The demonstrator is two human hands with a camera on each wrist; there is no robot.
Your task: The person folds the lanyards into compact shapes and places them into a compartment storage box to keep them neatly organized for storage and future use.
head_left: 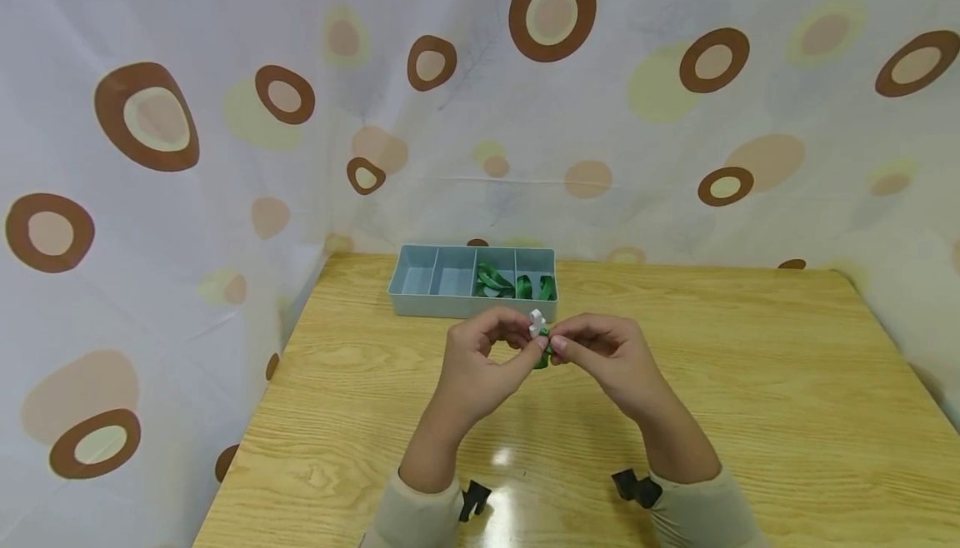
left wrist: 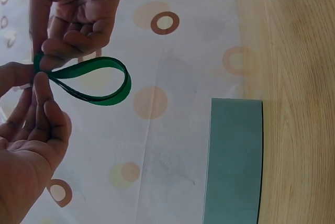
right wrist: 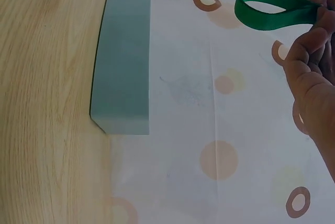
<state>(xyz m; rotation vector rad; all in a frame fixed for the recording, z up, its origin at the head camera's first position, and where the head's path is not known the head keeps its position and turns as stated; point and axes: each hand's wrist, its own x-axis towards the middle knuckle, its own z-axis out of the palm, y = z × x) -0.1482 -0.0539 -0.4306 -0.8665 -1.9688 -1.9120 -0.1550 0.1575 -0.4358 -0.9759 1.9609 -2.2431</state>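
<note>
In the head view my left hand (head_left: pixel 483 365) and right hand (head_left: pixel 615 356) meet just in front of the tray, thumbs and fingertips pinching a green ribbon (head_left: pixel 542 361). A small white piece with rounded lobes (head_left: pixel 536 321) pokes up beside the left fingertips; its kind is unclear. In the left wrist view the ribbon forms a loop (left wrist: pixel 123 94) hanging below the pinch, with the left hand (left wrist: pixel 34 145) on one side and the right hand (left wrist: pixel 78 14) on the other. The right wrist view shows the same loop (right wrist: pixel 259 21). Fingertips hide the pinched ends.
Behind the hands stands a blue-grey divided tray (head_left: pixel 431 306). Its two right compartments hold more green ribbon pieces (head_left: pixel 491 277); the two left ones show bare bottoms. The wooden table (head_left: pixel 750 365) backs onto a patterned cloth (head_left: pixel 450 140). Black straps (head_left: pixel 474 500) hang at the sleeves.
</note>
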